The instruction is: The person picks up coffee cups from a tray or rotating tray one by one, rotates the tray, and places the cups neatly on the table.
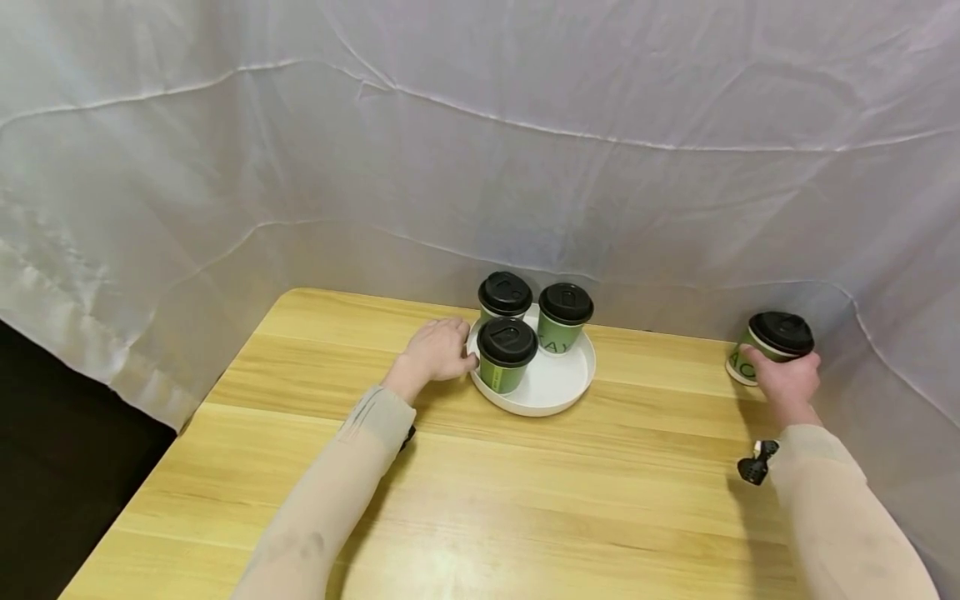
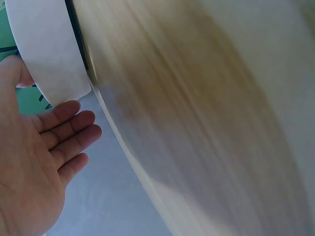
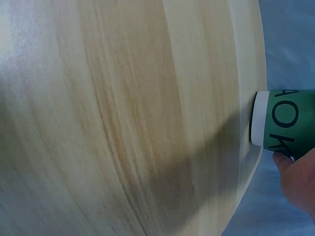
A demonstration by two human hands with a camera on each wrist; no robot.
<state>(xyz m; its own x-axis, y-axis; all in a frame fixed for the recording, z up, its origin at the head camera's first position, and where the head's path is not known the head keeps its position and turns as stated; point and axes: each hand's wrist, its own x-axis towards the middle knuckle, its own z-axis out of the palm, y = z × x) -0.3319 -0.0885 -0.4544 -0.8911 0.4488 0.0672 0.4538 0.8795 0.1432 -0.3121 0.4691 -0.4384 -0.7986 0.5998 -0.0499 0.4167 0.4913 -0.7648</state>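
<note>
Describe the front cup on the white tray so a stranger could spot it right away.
On the wooden table, find the round white tray just right of the person's left hand. Three green paper cups with black lids stand on it. The front cup, nearest the camera, is the only one showing a yellow-green strip on its side.

The rear-left coffee cup [image 1: 505, 295] is partly hidden by the front coffee cup [image 1: 507, 355], whose label print [image 1: 497, 379] is too small to read; the right wrist view crops the right hand [image 3: 299, 179] and gripped coffee cup [image 3: 290, 120]
</note>
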